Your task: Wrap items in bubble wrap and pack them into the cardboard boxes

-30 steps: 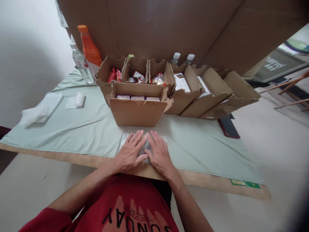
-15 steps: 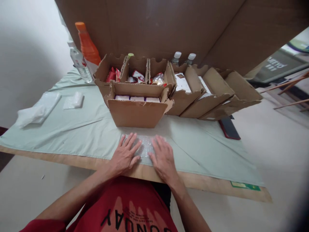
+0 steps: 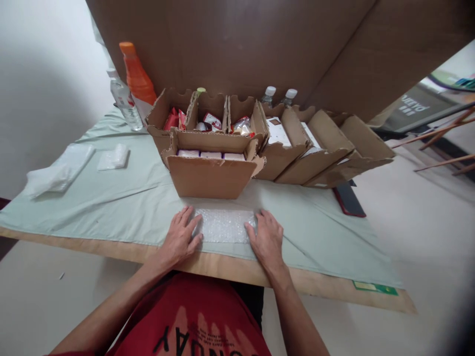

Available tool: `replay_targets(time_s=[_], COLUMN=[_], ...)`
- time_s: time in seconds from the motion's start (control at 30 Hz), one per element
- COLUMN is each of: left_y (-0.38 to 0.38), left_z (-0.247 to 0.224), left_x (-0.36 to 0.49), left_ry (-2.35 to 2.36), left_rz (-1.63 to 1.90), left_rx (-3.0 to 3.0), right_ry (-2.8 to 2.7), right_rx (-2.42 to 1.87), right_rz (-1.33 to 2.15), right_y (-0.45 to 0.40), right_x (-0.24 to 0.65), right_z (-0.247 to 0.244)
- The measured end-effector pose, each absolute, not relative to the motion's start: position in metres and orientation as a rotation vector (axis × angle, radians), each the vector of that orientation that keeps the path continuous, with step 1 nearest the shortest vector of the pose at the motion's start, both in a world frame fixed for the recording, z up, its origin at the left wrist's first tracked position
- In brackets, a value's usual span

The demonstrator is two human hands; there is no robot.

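A flat piece of clear bubble wrap (image 3: pixel 224 226) lies on the green cloth at the table's front edge. My left hand (image 3: pixel 181 235) rests on its left end, fingers apart. At the right end lies my right hand (image 3: pixel 266 238), its fingers also spread, touching the edge of the wrap. Just beyond the wrap stands a brown cardboard box (image 3: pixel 211 175) holding white-topped items with purple edges.
Behind are open cardboard bins (image 3: pixel 284 158) with red packets (image 3: pixel 172 118) and white boxes (image 3: pixel 277 131). An orange bottle (image 3: pixel 138 79) and a clear bottle (image 3: pixel 125 101) stand back left. Folded plastic (image 3: pixel 61 170) lies left, a dark phone-like object (image 3: pixel 349 199) right.
My hands have moved apart, the left one leftward and the right one rightward. More of the bubble wrap now shows between them.
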State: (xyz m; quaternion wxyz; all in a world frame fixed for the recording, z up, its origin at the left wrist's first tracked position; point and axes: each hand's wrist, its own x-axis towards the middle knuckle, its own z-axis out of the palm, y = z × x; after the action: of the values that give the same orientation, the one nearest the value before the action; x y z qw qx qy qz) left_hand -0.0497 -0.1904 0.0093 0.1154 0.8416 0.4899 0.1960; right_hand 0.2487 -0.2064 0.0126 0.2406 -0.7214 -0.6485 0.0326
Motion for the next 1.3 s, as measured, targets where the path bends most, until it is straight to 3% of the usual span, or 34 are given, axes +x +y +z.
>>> replay_targets(time_s=[0.43, 0.63, 1.03, 1.3], left_y=[-0.139, -0.133, -0.173, -0.177], left_z=[0.034, 0.047, 0.044, 0.023], left_x=[-0.033, -0.035, -0.041, -0.023], left_ry=[1.177, 1.072, 1.072, 1.142], left_rz=[0.541, 0.504, 0.595, 0.795], left_rx=[2.231, 2.081, 1.508, 1.34], right_ry=[-1.594, -1.239, -0.903, -0.938], right_rx=[-1.556, -1.551, -1.621, -1.659], right_rz=[0.397, 0.536, 0.732, 0.852], right_y=[-0.225, -0.23, -0.206, -0.207], right_x=[0.227, 0.234, 0.255, 0.259], right_z=[0.058, 0.069, 0.023, 0.03])
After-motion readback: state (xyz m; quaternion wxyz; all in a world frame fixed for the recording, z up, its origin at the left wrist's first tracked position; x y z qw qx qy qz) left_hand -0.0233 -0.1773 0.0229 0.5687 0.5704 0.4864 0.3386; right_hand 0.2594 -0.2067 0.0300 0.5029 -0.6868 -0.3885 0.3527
